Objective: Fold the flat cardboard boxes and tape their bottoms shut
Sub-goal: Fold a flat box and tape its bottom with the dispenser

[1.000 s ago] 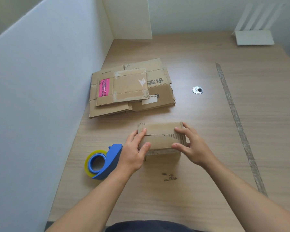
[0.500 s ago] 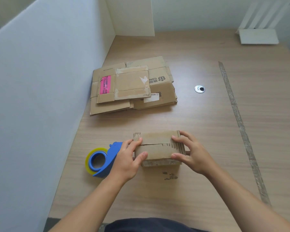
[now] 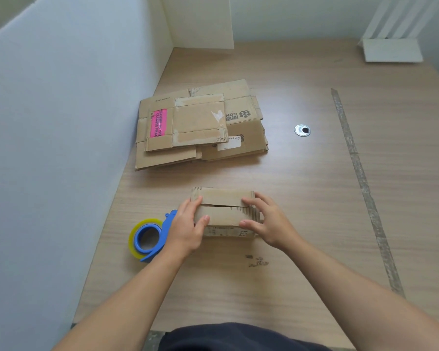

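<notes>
The box (image 3: 223,216) sat on the table (image 3: 314,224), flap seam running left to right. The left hand (image 3: 185,230) and right hand (image 3: 273,224) gripped its 2 ends. The tape dispenser (image 3: 147,236) lay just beside the left hand, the nearer one.

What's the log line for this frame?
step: holding box flaps shut | left hand: grips left end | right hand: grips right end | seam: no tape | tape dispenser: lying left of box
</notes>
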{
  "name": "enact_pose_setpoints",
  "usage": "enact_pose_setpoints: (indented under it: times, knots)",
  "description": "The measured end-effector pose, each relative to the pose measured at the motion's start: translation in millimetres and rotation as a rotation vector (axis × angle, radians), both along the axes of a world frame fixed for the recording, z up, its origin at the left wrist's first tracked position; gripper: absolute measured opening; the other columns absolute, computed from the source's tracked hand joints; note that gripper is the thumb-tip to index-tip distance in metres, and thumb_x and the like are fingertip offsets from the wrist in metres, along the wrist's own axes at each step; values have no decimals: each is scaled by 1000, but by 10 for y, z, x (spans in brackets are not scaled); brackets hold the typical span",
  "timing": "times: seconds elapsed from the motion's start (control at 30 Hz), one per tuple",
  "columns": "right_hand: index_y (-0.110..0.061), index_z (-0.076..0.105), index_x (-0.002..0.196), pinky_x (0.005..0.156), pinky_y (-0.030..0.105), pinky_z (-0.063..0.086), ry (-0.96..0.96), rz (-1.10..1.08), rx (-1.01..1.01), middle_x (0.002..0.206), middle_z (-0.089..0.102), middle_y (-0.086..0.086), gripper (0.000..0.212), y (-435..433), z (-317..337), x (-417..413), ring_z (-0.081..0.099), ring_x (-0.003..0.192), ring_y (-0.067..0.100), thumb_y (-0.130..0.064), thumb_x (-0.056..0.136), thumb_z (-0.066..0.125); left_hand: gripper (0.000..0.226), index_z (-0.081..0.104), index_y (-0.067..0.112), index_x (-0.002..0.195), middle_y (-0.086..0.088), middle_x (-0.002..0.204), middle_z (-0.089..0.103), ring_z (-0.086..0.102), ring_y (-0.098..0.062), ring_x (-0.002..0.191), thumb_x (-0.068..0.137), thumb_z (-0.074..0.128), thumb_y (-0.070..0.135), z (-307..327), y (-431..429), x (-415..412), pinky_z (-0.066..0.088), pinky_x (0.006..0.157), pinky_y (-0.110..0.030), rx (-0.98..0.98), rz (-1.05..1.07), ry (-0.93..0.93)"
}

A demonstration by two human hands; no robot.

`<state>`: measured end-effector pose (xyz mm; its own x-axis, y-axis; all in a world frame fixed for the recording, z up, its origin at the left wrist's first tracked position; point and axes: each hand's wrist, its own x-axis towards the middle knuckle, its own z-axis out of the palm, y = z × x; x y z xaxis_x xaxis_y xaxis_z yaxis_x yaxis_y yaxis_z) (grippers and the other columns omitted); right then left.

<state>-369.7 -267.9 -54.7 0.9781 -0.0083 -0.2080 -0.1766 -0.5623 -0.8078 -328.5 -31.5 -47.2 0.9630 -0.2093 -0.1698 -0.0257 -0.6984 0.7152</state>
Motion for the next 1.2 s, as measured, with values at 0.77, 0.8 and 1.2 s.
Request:
enact_pose_setpoints:
  times: [0.77, 0.8, 1.2]
  knots:
    - [-38, 57, 126, 114, 68, 20, -314, 231, -648, 139, 50, -4, 39, 437, -60, 137, 40, 138, 26, -56, 91, 53, 36, 58, 18, 134, 6, 104, 60, 58, -11, 90, 98, 60, 23, 24, 254, 1, 49, 83, -30, -47, 48, -145]
    - [-38, 57, 125, 115, 66, 19, -316, 227, -645, 138, 50, -4, 39, 443, -65, 134, 39, 138, 26, -55, 91, 53, 34, 60, 17, 131, 7, 101, 60, 56, -11, 89, 97, 58, 25, 32, 308, -9, 48, 81, -30, -31, 65, -207]
    - [-53, 51, 133, 118, 62, 17, -291, 264, -625, 148, 44, -4, 42, 456, -85, 93, 33, 142, 32, -54, 95, 33, 68, 0, 45, 157, -3, 116, 47, 51, -22, 105, 101, 36, 57, -124, 684, -178, 45, 87, -34, 702, -23, -23]
